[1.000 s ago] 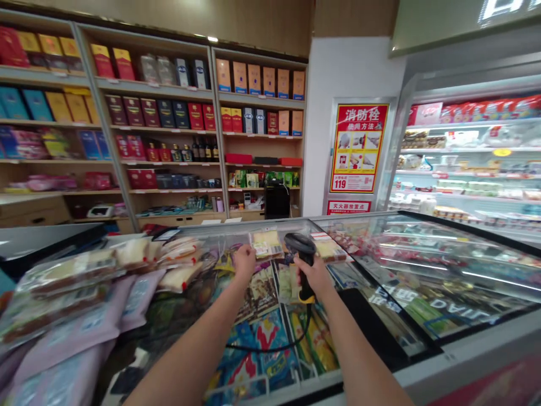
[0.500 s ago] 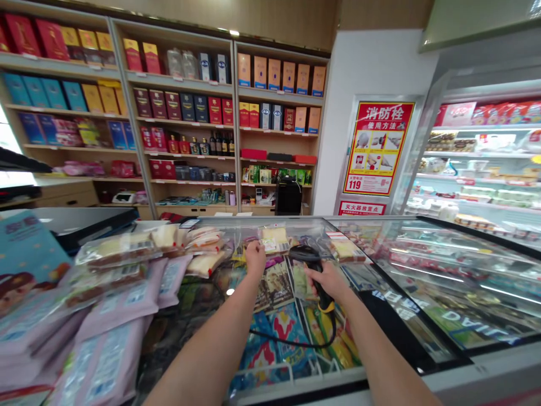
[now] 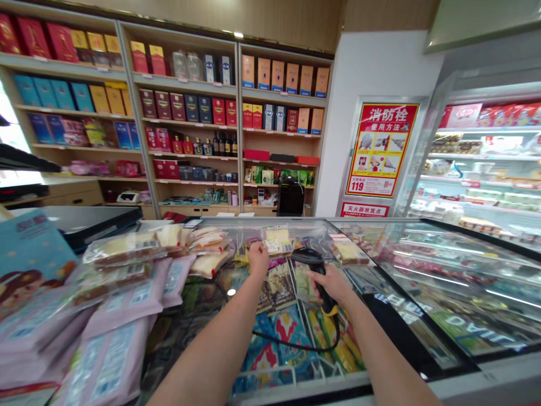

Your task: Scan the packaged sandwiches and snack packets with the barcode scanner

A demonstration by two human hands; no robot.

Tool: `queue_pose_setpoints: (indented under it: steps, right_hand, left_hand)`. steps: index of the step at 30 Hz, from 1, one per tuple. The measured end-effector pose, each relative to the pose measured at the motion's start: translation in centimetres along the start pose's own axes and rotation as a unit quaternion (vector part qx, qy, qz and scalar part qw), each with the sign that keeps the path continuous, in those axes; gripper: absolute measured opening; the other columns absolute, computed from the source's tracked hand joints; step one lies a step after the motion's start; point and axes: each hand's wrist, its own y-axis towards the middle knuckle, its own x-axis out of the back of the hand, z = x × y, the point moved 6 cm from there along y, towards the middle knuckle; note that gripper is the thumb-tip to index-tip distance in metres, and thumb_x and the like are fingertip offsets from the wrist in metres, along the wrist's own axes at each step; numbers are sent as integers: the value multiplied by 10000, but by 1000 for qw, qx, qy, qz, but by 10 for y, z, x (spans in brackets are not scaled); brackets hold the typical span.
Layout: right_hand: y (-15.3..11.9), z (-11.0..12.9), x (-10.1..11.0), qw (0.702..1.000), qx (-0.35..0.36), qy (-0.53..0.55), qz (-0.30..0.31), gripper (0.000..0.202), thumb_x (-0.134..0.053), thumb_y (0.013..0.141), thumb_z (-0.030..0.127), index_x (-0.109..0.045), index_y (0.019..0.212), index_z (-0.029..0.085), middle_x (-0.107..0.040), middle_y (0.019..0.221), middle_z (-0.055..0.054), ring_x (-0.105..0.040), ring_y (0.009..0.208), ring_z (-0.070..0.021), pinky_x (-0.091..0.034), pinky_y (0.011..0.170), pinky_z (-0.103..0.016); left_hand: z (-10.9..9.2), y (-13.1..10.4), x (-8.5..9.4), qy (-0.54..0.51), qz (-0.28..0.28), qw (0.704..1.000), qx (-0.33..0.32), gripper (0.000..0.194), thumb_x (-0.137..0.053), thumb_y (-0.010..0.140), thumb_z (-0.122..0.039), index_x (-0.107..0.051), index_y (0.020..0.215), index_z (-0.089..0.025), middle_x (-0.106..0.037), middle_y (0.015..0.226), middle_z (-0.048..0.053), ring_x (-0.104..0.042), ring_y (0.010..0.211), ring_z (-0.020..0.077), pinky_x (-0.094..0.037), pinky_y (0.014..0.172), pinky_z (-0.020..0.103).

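My right hand (image 3: 332, 285) is wrapped round the handle of a black barcode scanner (image 3: 310, 257) with a yellow band at its base. The scanner's head points left, and its cable curls below over the freezer lid. My left hand (image 3: 258, 257) is closed in a pinch at the left edge of a clear-wrapped sandwich pack (image 3: 278, 241) with a white label. The fingertips are partly hidden. To the right, another wrapped sandwich pack (image 3: 350, 251) lies on the glass. Several more sandwich packs (image 3: 209, 263) are grouped left of my left hand.
Under my arms is the glass top of a chest freezer (image 3: 459, 242), with colourful packets inside. Lilac packets (image 3: 122, 332) are piled at left beside a blue illustrated package (image 3: 31, 254). Shelves of boxes (image 3: 190, 107) stand behind; a lit fridge (image 3: 486, 169) is at right.
The view has turned slightly left, so everything sits a little further right. Both hands keep their grips, and the scanner stays beside the sandwich pack.
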Motion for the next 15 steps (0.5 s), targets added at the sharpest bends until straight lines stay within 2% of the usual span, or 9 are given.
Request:
queue_pose_setpoints:
  steps: [5,9,12,15]
  right_hand:
    - [1,-2,1,1000,2,5,3,341,-712,680,459,-485,702,205,-548,498,53,-519,378,-112,-464,402,-250]
    - [4,-5,-3,999,10,33,8,345,-705,678,466,-507,772,200,-563,512,59,-529,380,-112,-455,393,-238]
    - [4,3,-14,997,15,76,5,399,-721,646,495,-514,812,197,-556,506,69,-508,363,-102,-442,377,-228]
    - [4,18,-34,995,18,98,21,432,-753,607,504,-504,781,197,-555,499,67,-496,348,-97,-439,370,-230]
  left_hand:
    - [3,0,-2,-9,-4,1000,8,267,-533,699,-171,-342,518,-212,-459,609,-23,-453,638,141,-396,672,256]
    - [-1,-3,4,9,-13,1000,22,276,-530,705,-154,-341,513,-212,-415,570,-36,-434,618,134,-382,667,251]
    - [-10,-2,16,18,-6,999,34,281,-520,710,-142,-334,513,-215,-398,555,-41,-433,613,133,-370,657,246]
    - [-22,3,40,25,0,999,36,276,-518,713,-135,-340,517,-214,-430,566,-37,-451,623,133,-367,659,246]
